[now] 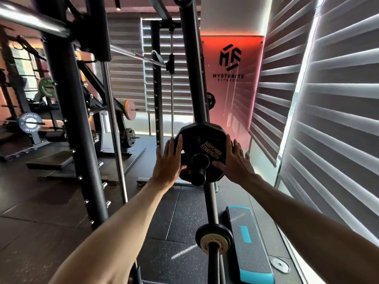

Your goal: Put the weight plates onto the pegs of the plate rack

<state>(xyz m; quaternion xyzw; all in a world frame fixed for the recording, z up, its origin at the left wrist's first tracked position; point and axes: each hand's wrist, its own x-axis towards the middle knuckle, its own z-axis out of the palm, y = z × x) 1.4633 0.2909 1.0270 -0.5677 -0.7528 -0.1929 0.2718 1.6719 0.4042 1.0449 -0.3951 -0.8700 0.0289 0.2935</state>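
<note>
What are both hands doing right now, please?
Left hand: open, straight fingers pressing the Hammer Strength plate.
Right hand: open, pressing the same plate.

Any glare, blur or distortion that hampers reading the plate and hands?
Head view: wide-angle bowing of the black steel rack upright and white slatted window blinds; blinds blown out at right; chrome bar top-left smeared; black round Hammer Strength weight plate, left hand and right hand sharp.
</note>
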